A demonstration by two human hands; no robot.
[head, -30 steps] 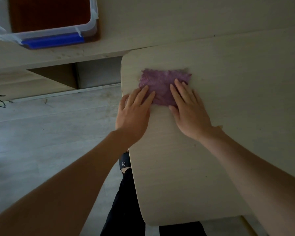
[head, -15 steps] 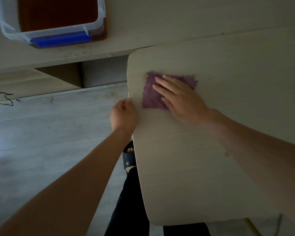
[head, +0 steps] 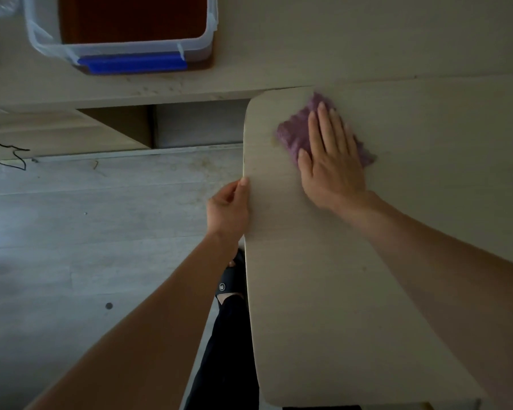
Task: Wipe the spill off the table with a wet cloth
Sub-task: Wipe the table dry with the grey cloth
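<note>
A purple cloth [head: 296,130] lies flat near the far left corner of the pale wooden table [head: 323,291]. My right hand [head: 330,161] presses down on the cloth with straight fingers, covering most of it. A faint yellowish smear [head: 274,140] shows on the table just left of the cloth. My left hand [head: 228,208] grips the table's left edge, thumb on top, fingers curled under the rim.
A clear plastic tub [head: 122,34] with a blue clip stands on a shelf at the far left. A black cable [head: 9,155] trails on the grey floor. My leg and black sandal [head: 230,288] are beside the table's left edge.
My left hand left the cloth and took hold of the table's edge. My right hand turned and slid the cloth farther away and to the right.
</note>
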